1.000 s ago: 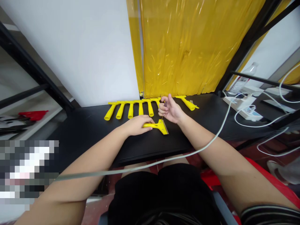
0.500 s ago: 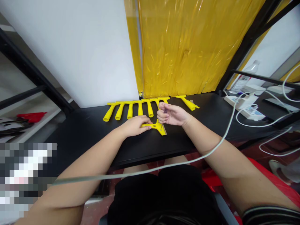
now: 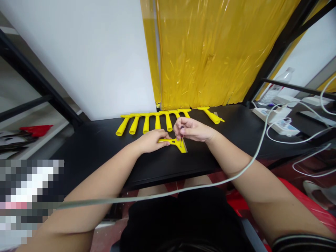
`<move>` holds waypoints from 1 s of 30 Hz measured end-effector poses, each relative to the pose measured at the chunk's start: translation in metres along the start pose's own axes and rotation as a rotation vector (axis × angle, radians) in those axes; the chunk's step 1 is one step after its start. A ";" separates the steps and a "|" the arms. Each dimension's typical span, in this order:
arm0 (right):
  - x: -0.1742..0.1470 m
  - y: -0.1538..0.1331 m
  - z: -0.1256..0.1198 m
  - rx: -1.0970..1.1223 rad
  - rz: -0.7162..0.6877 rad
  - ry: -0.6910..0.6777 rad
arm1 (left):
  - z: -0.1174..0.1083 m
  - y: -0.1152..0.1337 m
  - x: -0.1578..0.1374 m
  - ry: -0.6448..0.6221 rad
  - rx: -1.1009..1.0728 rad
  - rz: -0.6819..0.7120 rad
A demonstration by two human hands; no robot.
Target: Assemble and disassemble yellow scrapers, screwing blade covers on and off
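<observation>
A yellow scraper (image 3: 179, 144) with a metal blade along its wide end lies on the black table (image 3: 154, 166). My left hand (image 3: 153, 141) is closed round its handle and keeps it low against the tabletop. Above the scraper's wide head, my right hand (image 3: 193, 129) pinches a small screwdriver (image 3: 181, 139). Its thin shaft points down and its tip meets the scraper's head near the blade; most of the screwdriver's handle is hidden in my fingers.
Several yellow scrapers (image 3: 146, 124) stand in a row along the back of the table. Another yellow scraper (image 3: 213, 117) lies farther right. A white power strip (image 3: 275, 120) and a plastic bottle (image 3: 278, 85) are at the right. A pale cable (image 3: 194, 189) hangs across my view.
My right fingers have shifted round the screwdriver, from a curled fist to a looser pinch, and the hand sits slightly lower. My left hand and the scraper have stayed in place.
</observation>
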State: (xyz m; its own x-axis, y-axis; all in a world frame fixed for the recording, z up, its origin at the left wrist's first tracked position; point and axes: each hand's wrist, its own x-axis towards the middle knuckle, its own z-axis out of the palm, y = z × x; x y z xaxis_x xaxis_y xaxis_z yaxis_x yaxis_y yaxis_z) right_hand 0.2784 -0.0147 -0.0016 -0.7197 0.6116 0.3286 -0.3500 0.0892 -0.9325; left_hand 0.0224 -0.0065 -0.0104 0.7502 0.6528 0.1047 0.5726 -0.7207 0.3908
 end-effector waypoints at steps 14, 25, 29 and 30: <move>-0.004 -0.003 -0.012 -0.261 -0.114 0.227 | 0.000 -0.001 0.000 0.000 0.003 0.003; 0.006 -0.001 0.013 0.225 0.047 0.026 | 0.000 0.001 0.000 0.002 0.016 -0.003; 0.003 -0.003 0.013 0.230 0.046 0.006 | -0.001 0.003 -0.001 0.002 0.006 0.004; 0.002 -0.003 0.012 0.208 0.036 0.007 | -0.001 0.003 -0.002 0.003 0.002 0.007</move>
State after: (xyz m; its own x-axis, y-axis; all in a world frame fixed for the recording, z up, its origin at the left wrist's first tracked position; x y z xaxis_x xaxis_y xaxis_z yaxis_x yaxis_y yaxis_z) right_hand 0.2709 -0.0230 0.0031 -0.7301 0.6169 0.2939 -0.4406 -0.0963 -0.8925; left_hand 0.0223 -0.0092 -0.0082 0.7530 0.6488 0.1097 0.5685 -0.7255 0.3880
